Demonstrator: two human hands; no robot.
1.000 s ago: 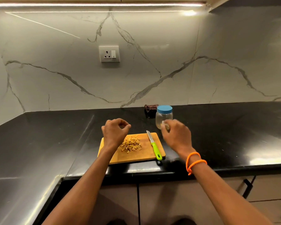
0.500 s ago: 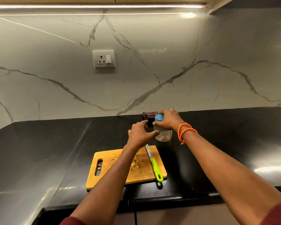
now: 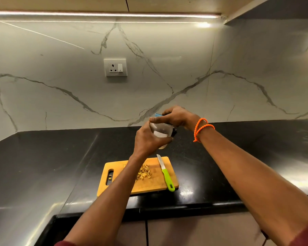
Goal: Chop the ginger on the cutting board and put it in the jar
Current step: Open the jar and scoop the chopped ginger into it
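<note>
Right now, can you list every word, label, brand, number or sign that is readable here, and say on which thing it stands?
None can be read.
White label on the jar: no print shows.
Cutting board: dark mark near the far edge beside the forearm, too blurred to read.
Wall socket: small mark on its switch, too small to read.

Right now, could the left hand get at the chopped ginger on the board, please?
Probably not yet: the left hand holds the jar above the counter, so its grip is taken. Otherwise the ginger lies uncovered on the cutting board, below the forearm.
</note>
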